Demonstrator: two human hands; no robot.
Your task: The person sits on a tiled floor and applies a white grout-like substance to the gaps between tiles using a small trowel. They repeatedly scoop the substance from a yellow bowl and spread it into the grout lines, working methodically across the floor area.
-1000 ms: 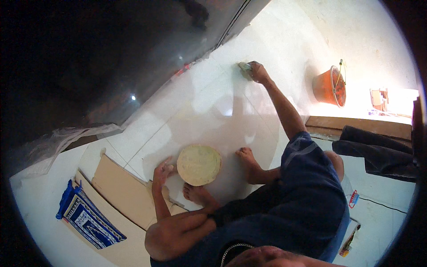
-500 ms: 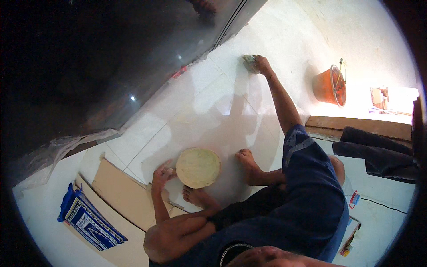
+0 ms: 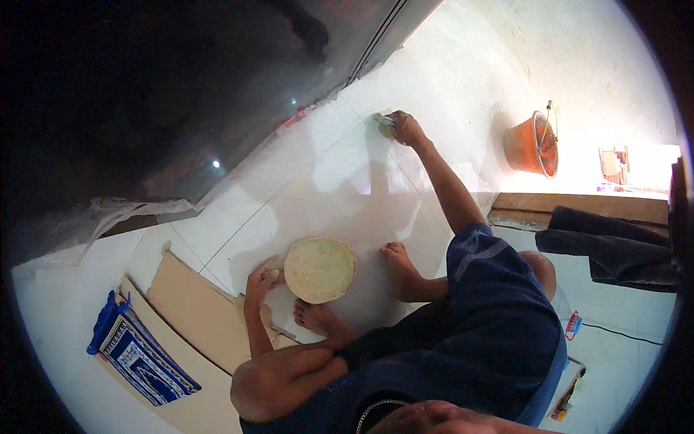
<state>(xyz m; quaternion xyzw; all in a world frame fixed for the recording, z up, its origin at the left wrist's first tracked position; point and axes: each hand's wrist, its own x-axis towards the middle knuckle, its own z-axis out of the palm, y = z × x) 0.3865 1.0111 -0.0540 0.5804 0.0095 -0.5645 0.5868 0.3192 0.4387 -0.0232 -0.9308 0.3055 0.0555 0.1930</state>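
My right hand (image 3: 406, 129) reaches far out over the white tiled floor. Its fingers are closed on a small pale, flat piece (image 3: 384, 119), whose exact kind I cannot make out. The piece is at the floor, close to a tile joint. Nearer to me stands a round tub of pale yellow-green paste (image 3: 320, 270), on the tiles between my bare feet (image 3: 401, 271). Just left of its rim is my left hand (image 3: 262, 281), with fingers stretched out and apart and nothing seen in them. Whether it touches the tub is unclear.
An orange bucket (image 3: 524, 148) stands at the right. Flat cardboard (image 3: 191, 296) and a blue patterned cloth (image 3: 148, 365) lie at the left. A large dark, glossy panel (image 3: 181, 94) fills the upper left. Dark cloth (image 3: 607, 242) hangs over a wooden sill (image 3: 578, 206).
My right hand has drawn back a little toward me and to the left, with the pale piece still in it. My left hand stays beside the tub.
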